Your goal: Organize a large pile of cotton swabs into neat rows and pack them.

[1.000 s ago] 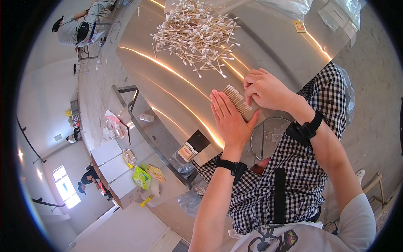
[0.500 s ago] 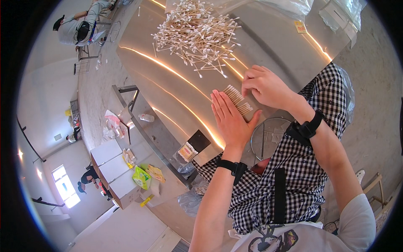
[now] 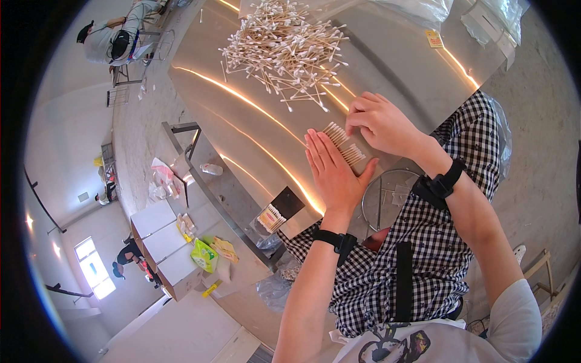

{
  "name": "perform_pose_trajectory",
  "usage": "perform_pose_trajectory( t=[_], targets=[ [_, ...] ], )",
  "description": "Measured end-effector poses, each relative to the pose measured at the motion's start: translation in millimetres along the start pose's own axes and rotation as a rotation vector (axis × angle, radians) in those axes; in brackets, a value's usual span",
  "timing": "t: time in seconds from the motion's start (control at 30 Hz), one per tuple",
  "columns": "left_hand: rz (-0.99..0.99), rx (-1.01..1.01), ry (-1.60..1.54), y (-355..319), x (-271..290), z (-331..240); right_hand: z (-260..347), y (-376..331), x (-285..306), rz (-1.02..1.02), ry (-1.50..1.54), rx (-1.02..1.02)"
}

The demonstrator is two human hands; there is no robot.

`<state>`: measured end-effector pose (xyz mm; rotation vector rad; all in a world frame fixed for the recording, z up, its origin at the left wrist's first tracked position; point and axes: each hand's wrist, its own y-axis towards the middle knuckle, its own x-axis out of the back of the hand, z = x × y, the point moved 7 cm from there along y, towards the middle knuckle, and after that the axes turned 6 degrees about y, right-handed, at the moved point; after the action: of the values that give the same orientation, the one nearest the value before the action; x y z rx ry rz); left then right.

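Observation:
A row of cotton swabs lies side by side on the shiny metal table, close to its near edge. My left hand rests flat along the left side of the row, fingers stretched out and thumb spread by the near end. My right hand is at the upper right of the row, its fingers curled with the tips pointing down beside the swabs. Anything within those fingertips is hidden. Beyond both hands, a big loose heap of cotton swabs covers the far part of the tabletop.
Packed cotton swabs sit beside a dark square at the table's near left corner. Clear plastic bags lie at the far right, near a small yellow label. Large cartons stand left; other people are in the background.
My right hand has shifted slightly left and up, bringing its fingertips closer to the far end of the row. My left hand has barely moved.

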<state>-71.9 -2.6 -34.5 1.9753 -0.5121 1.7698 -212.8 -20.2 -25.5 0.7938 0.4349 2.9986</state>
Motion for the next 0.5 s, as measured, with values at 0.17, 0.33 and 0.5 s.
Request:
perform_pose_trajectory(
  t=[0.17,0.33,0.5],
  targets=[
    [0.000,-0.001,-0.002,0.1,0.5,0.0,2.3,1.1,0.2,-0.046,-0.048,0.067],
    [-0.005,0.000,-0.006,-0.1,0.6,0.7,1.4,0.2,-3.7,0.086,-0.053,0.000],
    [-0.004,0.003,-0.003,-0.5,-1.2,0.4,-1.0,1.7,-0.9,-0.061,-0.026,0.017]
  ],
)
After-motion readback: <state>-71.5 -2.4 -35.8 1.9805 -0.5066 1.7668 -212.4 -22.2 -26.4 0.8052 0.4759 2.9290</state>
